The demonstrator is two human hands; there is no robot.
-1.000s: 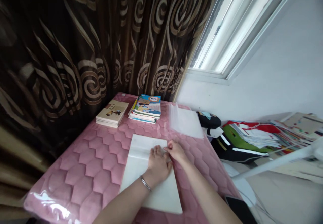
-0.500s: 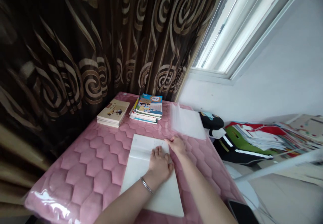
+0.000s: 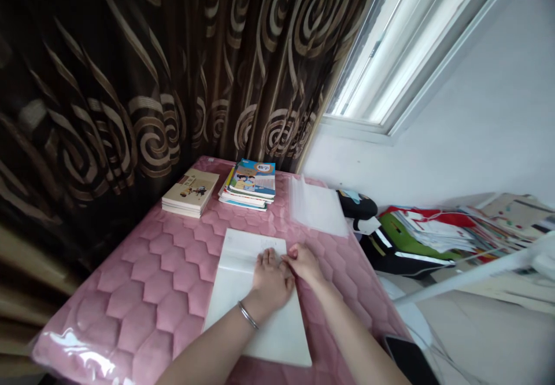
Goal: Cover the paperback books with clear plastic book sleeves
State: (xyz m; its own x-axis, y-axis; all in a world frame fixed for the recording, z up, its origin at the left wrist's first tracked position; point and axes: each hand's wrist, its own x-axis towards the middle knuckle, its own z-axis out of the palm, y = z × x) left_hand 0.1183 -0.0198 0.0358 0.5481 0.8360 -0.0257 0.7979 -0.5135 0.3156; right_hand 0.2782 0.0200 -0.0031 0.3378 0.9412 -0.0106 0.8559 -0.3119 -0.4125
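The book is white, the tablecloth pink with hexagons.

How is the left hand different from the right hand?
The left hand lies flat on the white paper; the right hand is curled at the paper's right edge. The left hand has a silver bangle at its wrist, but the right hand has none. Both hands are gloveless and side by side.

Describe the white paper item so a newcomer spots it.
Find the pink hexagon-quilted tabletop before the dark curtain. On its near half lies a white paper item, the right hand at its right edge. Unlike the translucent sheets beyond, it bears faint writing and has the left hand on it.
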